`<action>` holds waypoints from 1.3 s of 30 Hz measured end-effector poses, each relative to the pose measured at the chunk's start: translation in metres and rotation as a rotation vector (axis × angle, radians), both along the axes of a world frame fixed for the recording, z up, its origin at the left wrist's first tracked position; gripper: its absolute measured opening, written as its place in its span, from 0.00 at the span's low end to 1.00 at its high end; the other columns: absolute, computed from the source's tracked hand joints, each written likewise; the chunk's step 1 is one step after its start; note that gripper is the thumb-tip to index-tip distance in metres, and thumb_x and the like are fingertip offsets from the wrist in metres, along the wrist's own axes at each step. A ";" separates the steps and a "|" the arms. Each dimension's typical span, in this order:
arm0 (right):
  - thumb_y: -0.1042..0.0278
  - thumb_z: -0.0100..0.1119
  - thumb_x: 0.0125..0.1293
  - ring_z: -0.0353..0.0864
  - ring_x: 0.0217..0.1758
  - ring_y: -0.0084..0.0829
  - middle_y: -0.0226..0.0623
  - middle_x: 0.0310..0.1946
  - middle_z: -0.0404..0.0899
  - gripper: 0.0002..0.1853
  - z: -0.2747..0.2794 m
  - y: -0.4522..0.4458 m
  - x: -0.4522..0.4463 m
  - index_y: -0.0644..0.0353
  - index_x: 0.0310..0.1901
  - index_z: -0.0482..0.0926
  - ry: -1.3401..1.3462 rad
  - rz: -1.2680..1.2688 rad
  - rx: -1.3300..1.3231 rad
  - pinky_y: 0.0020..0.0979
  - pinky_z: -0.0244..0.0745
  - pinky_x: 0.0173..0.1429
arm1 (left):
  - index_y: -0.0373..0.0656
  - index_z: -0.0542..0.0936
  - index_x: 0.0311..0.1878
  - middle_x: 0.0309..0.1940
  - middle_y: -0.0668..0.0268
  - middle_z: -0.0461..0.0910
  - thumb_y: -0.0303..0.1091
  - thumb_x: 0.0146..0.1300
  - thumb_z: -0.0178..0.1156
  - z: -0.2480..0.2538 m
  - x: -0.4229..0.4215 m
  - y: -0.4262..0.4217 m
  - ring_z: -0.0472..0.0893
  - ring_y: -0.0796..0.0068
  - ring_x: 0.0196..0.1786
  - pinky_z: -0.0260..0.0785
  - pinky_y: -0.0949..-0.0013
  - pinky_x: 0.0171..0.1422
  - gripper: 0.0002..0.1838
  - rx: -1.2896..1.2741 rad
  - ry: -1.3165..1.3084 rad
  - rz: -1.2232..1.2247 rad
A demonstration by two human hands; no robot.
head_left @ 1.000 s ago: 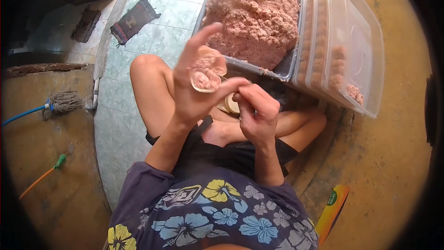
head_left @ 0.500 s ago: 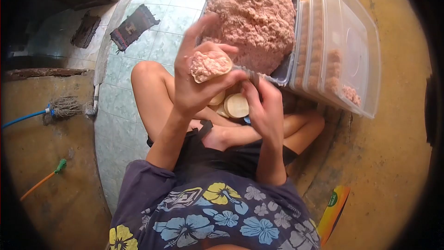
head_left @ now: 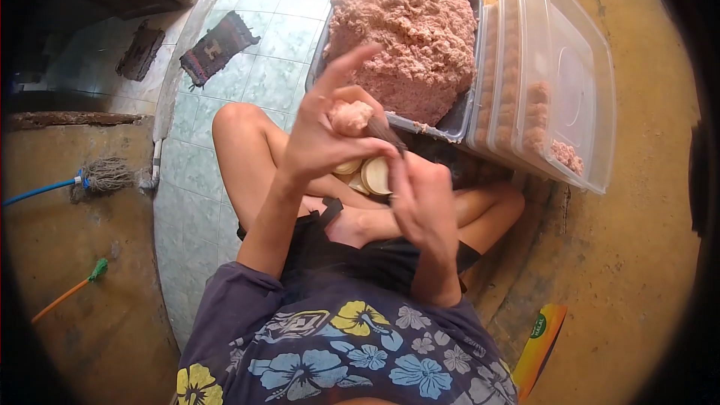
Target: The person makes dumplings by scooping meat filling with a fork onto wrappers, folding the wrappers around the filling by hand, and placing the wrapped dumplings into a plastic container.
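Note:
My left hand [head_left: 319,139] is curled around a small dumpling [head_left: 350,116], a pinkish lump of ground meat bunched up between thumb and fingers; its wrapper is mostly hidden now. The index finger sticks out. My right hand [head_left: 424,199] grips a thin, flat spreading tool [head_left: 386,135], blurred, whose blade lies against the dumpling beside my left thumb. Below the hands, between my crossed legs, are round pale dumpling wrappers [head_left: 375,176]. Just ahead sits a grey tray [head_left: 474,97] heaped with ground meat [head_left: 405,37].
Clear plastic containers [head_left: 574,82] stand stacked at the right, with rows of meat dumplings [head_left: 536,116] inside. A yellow-orange packet [head_left: 541,345] lies on the floor at lower right. To the left are a mop [head_left: 105,174], a green-tipped stick [head_left: 97,270] and a dark mat [head_left: 220,49].
The meat-topped wrapper, spread flat earlier, is now gathered into a narrow lump in my left hand. My right hand has dropped slightly, and the tool now slants down toward it.

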State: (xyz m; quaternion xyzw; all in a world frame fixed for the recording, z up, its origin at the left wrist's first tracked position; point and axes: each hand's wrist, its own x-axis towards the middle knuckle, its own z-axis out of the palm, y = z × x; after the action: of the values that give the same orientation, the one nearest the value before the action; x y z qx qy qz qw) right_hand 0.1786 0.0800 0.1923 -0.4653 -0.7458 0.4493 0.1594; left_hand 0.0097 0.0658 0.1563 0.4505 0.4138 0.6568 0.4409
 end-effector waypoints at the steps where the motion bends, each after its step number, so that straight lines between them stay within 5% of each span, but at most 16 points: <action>1: 0.68 0.52 0.73 0.78 0.23 0.50 0.56 0.20 0.73 0.14 -0.009 -0.005 -0.012 0.69 0.31 0.76 0.151 0.022 0.120 0.43 0.68 0.30 | 0.39 0.66 0.72 0.28 0.69 0.79 0.16 0.47 0.73 0.007 0.001 -0.002 0.78 0.87 0.33 0.69 0.82 0.37 0.46 -0.023 0.202 0.016; 4: 0.68 0.52 0.72 0.78 0.30 0.61 0.60 0.25 0.75 0.13 -0.025 0.006 -0.005 0.70 0.32 0.77 -0.093 0.095 0.158 0.46 0.69 0.33 | 0.38 0.70 0.69 0.28 0.68 0.79 0.18 0.48 0.73 -0.010 0.001 0.002 0.77 0.87 0.31 0.70 0.81 0.38 0.41 -0.212 0.329 0.260; 5: 0.68 0.52 0.73 0.77 0.23 0.50 0.56 0.21 0.74 0.14 -0.032 0.006 0.005 0.69 0.32 0.76 -0.089 0.082 0.178 0.43 0.68 0.32 | 0.39 0.64 0.73 0.28 0.67 0.79 0.18 0.49 0.73 -0.009 -0.002 0.005 0.77 0.86 0.28 0.70 0.81 0.36 0.46 -0.149 0.442 0.291; 8: 0.66 0.50 0.73 0.78 0.29 0.61 0.60 0.22 0.75 0.16 -0.016 0.009 0.016 0.69 0.31 0.79 -0.167 -0.075 0.009 0.49 0.70 0.33 | 0.41 0.58 0.76 0.30 0.68 0.81 0.18 0.46 0.77 0.011 -0.016 -0.004 0.78 0.84 0.30 0.71 0.81 0.35 0.54 0.078 -0.173 0.007; 12: 0.66 0.50 0.73 0.77 0.30 0.59 0.60 0.24 0.76 0.15 0.008 0.003 0.010 0.69 0.33 0.77 0.082 0.016 -0.047 0.48 0.69 0.33 | 0.40 0.56 0.77 0.33 0.65 0.82 0.21 0.39 0.82 -0.003 -0.016 0.000 0.80 0.83 0.33 0.73 0.79 0.37 0.61 0.175 -0.064 0.008; 14: 0.66 0.51 0.72 0.78 0.31 0.60 0.61 0.27 0.76 0.14 -0.002 0.002 0.002 0.69 0.33 0.77 0.042 0.092 0.021 0.49 0.70 0.35 | 0.38 0.66 0.72 0.31 0.68 0.83 0.19 0.47 0.76 -0.002 -0.002 0.001 0.80 0.83 0.31 0.72 0.81 0.35 0.46 0.154 0.434 0.219; 16: 0.66 0.53 0.71 0.79 0.33 0.60 0.61 0.28 0.76 0.14 -0.020 0.007 0.000 0.69 0.33 0.77 -0.042 0.061 0.071 0.49 0.72 0.36 | 0.38 0.58 0.76 0.27 0.65 0.79 0.14 0.48 0.70 -0.010 -0.009 0.007 0.81 0.81 0.31 0.72 0.81 0.35 0.50 -0.119 0.308 0.370; 17: 0.67 0.58 0.69 0.75 0.23 0.39 0.53 0.22 0.74 0.12 -0.023 0.011 0.012 0.69 0.34 0.79 -0.155 0.040 0.161 0.39 0.70 0.33 | 0.38 0.58 0.76 0.27 0.65 0.79 0.14 0.48 0.70 -0.006 -0.019 0.006 0.81 0.80 0.31 0.72 0.80 0.35 0.50 -0.094 0.154 0.258; 18: 0.70 0.60 0.67 0.75 0.23 0.36 0.51 0.23 0.77 0.09 -0.030 0.017 0.026 0.69 0.35 0.81 -0.136 -0.008 0.163 0.37 0.71 0.34 | 0.39 0.57 0.76 0.27 0.65 0.78 0.14 0.48 0.69 0.002 -0.028 0.002 0.81 0.78 0.31 0.73 0.79 0.35 0.50 -0.074 -0.002 0.143; 20: 0.71 0.61 0.65 0.82 0.33 0.49 0.53 0.30 0.81 0.08 -0.011 0.026 0.031 0.68 0.38 0.82 -0.069 -0.127 0.292 0.42 0.74 0.39 | 0.39 0.56 0.77 0.28 0.65 0.78 0.13 0.48 0.69 0.001 -0.030 0.000 0.82 0.76 0.32 0.75 0.77 0.35 0.51 -0.014 -0.107 0.013; 22: 0.74 0.60 0.65 0.82 0.32 0.43 0.50 0.29 0.80 0.06 0.023 0.032 0.021 0.68 0.40 0.82 -0.003 -0.133 0.302 0.38 0.74 0.39 | 0.39 0.55 0.77 0.30 0.64 0.78 0.12 0.48 0.69 -0.006 -0.024 0.009 0.82 0.75 0.33 0.76 0.75 0.36 0.52 0.078 0.015 -0.020; 23: 0.76 0.59 0.65 0.81 0.29 0.40 0.47 0.27 0.80 0.05 0.026 0.035 0.019 0.67 0.40 0.81 0.048 -0.086 0.353 0.37 0.73 0.36 | 0.38 0.56 0.76 0.33 0.63 0.79 0.14 0.48 0.71 0.001 -0.022 0.001 0.82 0.75 0.36 0.76 0.76 0.40 0.51 -0.057 -0.275 -0.168; 30: 0.77 0.60 0.65 0.82 0.27 0.47 0.50 0.26 0.80 0.03 0.060 0.052 0.005 0.66 0.37 0.75 -0.033 0.032 0.366 0.39 0.73 0.32 | 0.43 0.60 0.76 0.37 0.66 0.80 0.17 0.48 0.74 0.002 -0.004 0.018 0.78 0.83 0.36 0.71 0.79 0.41 0.51 0.031 0.210 -0.074; 31: 0.76 0.60 0.63 0.82 0.30 0.50 0.51 0.27 0.80 0.04 0.073 0.047 0.004 0.65 0.36 0.75 -0.082 -0.049 0.251 0.41 0.73 0.34 | 0.43 0.64 0.74 0.39 0.67 0.81 0.20 0.47 0.75 -0.009 -0.009 0.014 0.78 0.84 0.37 0.70 0.78 0.40 0.49 -0.003 -0.182 -0.290; 34: 0.76 0.60 0.62 0.81 0.31 0.50 0.50 0.27 0.79 0.04 0.053 0.054 -0.007 0.65 0.35 0.74 -0.046 0.242 0.334 0.42 0.73 0.35 | 0.40 0.68 0.71 0.37 0.70 0.81 0.23 0.46 0.76 -0.015 -0.014 0.015 0.78 0.85 0.37 0.70 0.79 0.40 0.45 -0.087 -0.002 -0.170; 39: 0.77 0.61 0.61 0.79 0.29 0.47 0.49 0.27 0.78 0.04 0.052 0.055 -0.020 0.65 0.34 0.74 -0.157 0.228 0.336 0.41 0.71 0.35 | 0.49 0.75 0.67 0.26 0.69 0.80 0.22 0.44 0.73 -0.012 -0.010 0.017 0.78 0.86 0.29 0.71 0.77 0.36 0.41 -0.096 0.258 0.083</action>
State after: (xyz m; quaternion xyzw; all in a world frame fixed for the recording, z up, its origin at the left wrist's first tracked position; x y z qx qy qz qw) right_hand 0.1587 0.1347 0.2444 -0.3784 -0.8681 0.2961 0.1246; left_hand -0.0004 0.0827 0.1440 0.4920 0.5166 0.5905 0.3774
